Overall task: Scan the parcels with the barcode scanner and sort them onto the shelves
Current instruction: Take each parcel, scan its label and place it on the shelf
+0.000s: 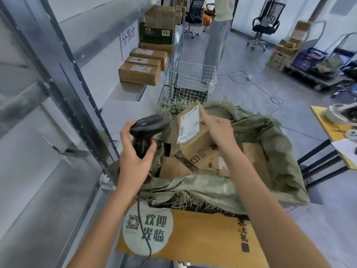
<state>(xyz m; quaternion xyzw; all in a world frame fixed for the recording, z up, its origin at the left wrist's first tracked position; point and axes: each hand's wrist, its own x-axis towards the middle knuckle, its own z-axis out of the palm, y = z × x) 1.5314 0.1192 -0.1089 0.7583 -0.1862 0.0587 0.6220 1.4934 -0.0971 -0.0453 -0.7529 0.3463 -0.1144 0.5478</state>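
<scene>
My left hand [135, 151] grips the handle of a dark corded barcode scanner [149, 125], whose head points right at a cardboard parcel [193, 136]. My right hand [218, 130] holds that parcel tilted above an open green woven sack [270, 144], with its white shipping label [189, 124] turned toward the scanner. More cardboard parcels [173, 168] lie inside the sack below. On the grey shelf [125, 89] at the left stand three flat brown parcels [141, 72] in a row, with larger stacked boxes [158, 26] behind them.
Metal shelf uprights [63, 80] run along the left. A white wire basket [191, 80] stands beyond the sack. A yellow mat with a round sign [193, 235] lies at my feet. A person's legs [216, 43], office chairs, a trolley with crates [309, 59] and floor cables occupy the room behind.
</scene>
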